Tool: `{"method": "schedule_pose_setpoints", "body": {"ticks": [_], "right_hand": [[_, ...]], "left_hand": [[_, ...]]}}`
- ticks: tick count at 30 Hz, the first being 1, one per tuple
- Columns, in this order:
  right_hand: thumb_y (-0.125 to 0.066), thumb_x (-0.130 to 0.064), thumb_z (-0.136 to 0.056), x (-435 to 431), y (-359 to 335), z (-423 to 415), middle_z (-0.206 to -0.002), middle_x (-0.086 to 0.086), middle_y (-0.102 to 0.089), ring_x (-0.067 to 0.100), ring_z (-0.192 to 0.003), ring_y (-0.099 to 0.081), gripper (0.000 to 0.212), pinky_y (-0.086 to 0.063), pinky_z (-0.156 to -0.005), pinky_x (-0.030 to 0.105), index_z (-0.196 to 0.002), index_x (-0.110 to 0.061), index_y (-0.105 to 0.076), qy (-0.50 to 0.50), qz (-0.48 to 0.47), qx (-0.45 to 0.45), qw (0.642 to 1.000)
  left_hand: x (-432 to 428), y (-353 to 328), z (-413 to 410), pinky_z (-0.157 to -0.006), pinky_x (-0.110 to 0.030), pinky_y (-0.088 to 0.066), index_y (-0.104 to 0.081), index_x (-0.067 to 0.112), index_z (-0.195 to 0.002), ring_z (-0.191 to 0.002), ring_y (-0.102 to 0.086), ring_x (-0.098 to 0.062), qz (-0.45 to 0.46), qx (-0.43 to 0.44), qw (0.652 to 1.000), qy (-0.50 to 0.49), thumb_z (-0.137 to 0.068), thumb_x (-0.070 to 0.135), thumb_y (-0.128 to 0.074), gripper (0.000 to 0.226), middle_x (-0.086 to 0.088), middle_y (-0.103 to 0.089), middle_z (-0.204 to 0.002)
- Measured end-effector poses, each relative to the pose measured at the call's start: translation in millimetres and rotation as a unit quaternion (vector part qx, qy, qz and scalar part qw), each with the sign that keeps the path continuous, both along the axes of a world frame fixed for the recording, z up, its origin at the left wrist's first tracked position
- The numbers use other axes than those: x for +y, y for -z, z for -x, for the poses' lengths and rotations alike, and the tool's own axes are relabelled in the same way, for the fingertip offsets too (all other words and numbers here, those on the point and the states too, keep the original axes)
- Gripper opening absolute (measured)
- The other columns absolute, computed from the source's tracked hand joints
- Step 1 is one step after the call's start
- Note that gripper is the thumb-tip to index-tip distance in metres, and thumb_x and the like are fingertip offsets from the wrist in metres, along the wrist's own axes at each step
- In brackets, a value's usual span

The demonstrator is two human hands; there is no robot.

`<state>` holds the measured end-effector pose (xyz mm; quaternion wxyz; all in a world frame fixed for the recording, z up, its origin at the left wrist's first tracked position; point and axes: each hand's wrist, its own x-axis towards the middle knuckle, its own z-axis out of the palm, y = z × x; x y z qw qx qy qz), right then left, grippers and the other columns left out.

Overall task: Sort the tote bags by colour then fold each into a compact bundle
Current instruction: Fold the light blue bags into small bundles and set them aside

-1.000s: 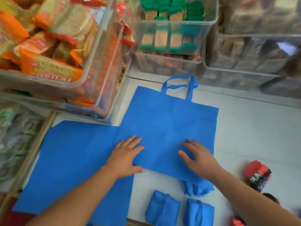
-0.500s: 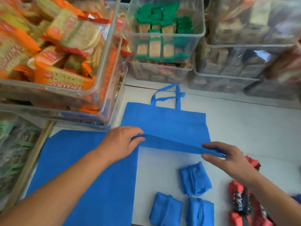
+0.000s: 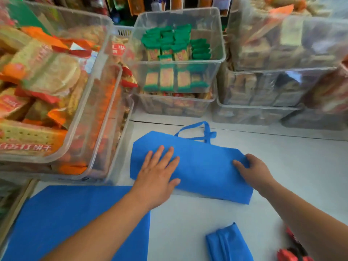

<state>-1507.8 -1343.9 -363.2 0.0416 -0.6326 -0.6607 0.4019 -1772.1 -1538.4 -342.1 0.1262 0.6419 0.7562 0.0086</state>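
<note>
A snack shop: stacked clear plastic bins [image 3: 188, 59] crowd the white counter [image 3: 291, 166], holding orange biscuit packets [image 3: 28, 136] to its left and green-wrapped packets [image 3: 169, 44] behind it.

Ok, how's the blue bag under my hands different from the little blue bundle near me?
The half-folded bag is a wide flat band with its handles sticking out; the bundle is small, thick and tucked in. The left hand and right hand are on the bag; nothing touches the bundle. Both are the same blue, on the white table.
</note>
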Motion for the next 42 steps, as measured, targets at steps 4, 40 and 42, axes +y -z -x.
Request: {"method": "schedule_pose_setpoints", "body": {"ticks": [4,40,42], "right_hand": [[-0.073,-0.027,-0.091,5,40,2,-0.114,0.001,-0.058,0.028,-0.107,-0.052,0.031,-0.042,-0.085,0.035,-0.117,-0.014,-0.060,-0.057,-0.086,-0.058,0.993],[-0.014,-0.061,-0.106,-101,98,152,-0.171,0.000,-0.013,0.029,-0.159,0.001,0.066,-0.010,-0.125,0.058,-0.162,-0.029,-0.026,-0.457,-0.253,-0.089,0.848],[-0.009,-0.060,-0.106,-104,97,152,-0.172,0.000,-0.009,0.029,-0.159,0.005,0.066,-0.009,-0.125,0.058,-0.163,-0.029,-0.021,-0.457,-0.246,-0.099,0.849]], "left_hand": [[16,44,1,-0.127,-0.044,-0.013,-0.025,0.028,-0.160,-0.156,-0.014,-0.021,0.106,-0.050,0.993,-0.033,-0.083,0.066,0.006,0.090,0.004,-0.017,-0.170],[-5,80,62,-0.116,-0.023,-0.026,-0.025,0.026,-0.161,-0.147,-0.029,-0.008,-0.046,-0.189,0.950,-0.243,-0.102,0.048,-0.048,0.068,0.009,-0.036,-0.162],[-6,83,62,-0.121,-0.026,-0.024,-0.029,0.023,-0.160,-0.151,-0.025,-0.009,-0.031,-0.162,0.962,-0.217,-0.104,0.049,-0.043,0.063,0.006,-0.030,-0.166]]}}
